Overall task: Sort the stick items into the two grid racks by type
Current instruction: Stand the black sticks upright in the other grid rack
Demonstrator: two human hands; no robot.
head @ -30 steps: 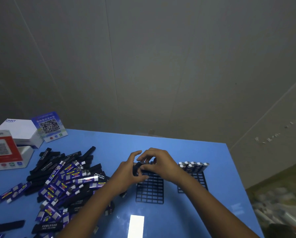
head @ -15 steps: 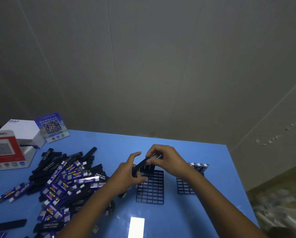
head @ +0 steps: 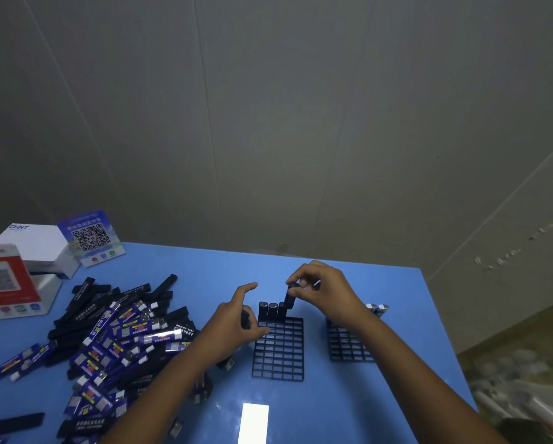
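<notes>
My right hand (head: 324, 293) pinches a black stick (head: 290, 296) by its top and holds it upright over the back row of the left grid rack (head: 278, 354), beside three black sticks (head: 272, 310) standing there. At that rack's left edge, my left hand (head: 231, 328) has its index finger stretched out and its other fingers curled round another black stick (head: 245, 318). My right forearm partly hides the right grid rack (head: 348, 347), which has blue-and-silver sticks (head: 377, 309) in its back row. A mixed pile of black and blue sticks (head: 108, 341) lies on the left.
On the blue table (head: 348, 408), a white box (head: 31, 245), a blue QR card (head: 90, 238) and a red QR stand (head: 2, 283) sit at the far left. A grey wall rises right behind the table. The table's right edge drops to a cluttered floor.
My right hand took a black stick from the left hand, turned it upright and brought it over the left rack's back row. The left hand drew back to the left.
</notes>
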